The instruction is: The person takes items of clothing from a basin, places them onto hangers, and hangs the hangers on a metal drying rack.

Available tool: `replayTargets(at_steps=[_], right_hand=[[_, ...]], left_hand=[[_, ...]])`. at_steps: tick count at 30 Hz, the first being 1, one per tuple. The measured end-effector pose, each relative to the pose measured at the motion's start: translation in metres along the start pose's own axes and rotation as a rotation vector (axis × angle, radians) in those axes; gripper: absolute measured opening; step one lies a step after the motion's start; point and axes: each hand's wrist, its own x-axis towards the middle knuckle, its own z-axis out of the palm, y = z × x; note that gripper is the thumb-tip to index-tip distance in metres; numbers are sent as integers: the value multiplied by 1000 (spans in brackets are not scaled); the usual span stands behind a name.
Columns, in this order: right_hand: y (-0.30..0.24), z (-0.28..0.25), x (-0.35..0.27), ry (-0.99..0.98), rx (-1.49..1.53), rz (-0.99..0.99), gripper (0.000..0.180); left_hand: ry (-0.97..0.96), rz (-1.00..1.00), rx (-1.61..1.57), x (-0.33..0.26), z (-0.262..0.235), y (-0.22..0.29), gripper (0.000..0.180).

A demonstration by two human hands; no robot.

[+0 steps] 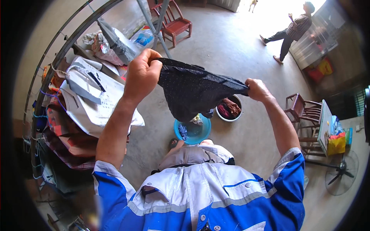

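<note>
A black speckled cloth garment (189, 90) hangs stretched between my two raised hands. My left hand (142, 73) is closed in a fist round its upper left corner. At its right end, my right hand (259, 90) pinches the edge. The garment's lower part droops over a turquoise basin (198, 135) on the floor by my feet. Inside that basin lie a blue cloth (182, 131) and a pale yellowish cloth (197, 120), partly hidden. Beside it stands a white basin (227, 118) holding dark red and brown clothes (230, 107).
On the left, a metal rack (50, 73) carries hanging clothes, among them a white garment (86, 104). A red wooden chair (175, 25) stands ahead. A person (296, 29) walks by the bright doorway. To the right are another chair (304, 107), a table (325, 125) and a fan (342, 169).
</note>
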Motion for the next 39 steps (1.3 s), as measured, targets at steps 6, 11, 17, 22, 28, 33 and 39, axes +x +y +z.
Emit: replayTargets(at_steps=[6,11,17,22,28,33,39], right_hand=[[-8,-78,24,-56,1027,300,23],[-28,-84,40,-24,1446,158,26],[-37,-77,46,73,1661,203,20],[-37,-80,44,276,560,-23,19],[-26,-99,41,-56,371,-22,16],[-23,-109,37,-261,372,226,20],[-18,-85,32,-74,661,325,23]], left_hand=[[78,299,600,-3,-26,-38,14],[12,229,586,-7,-35,-42,15],[-34,169,541,-3,-44,-47,15],[-110,104,548,5,-44,-56,22],[-192,91,509,17,-40,-70,32],[-348,-42,290,19,-38,-56,20],[-459,-202,218,-2,-27,-34,24]])
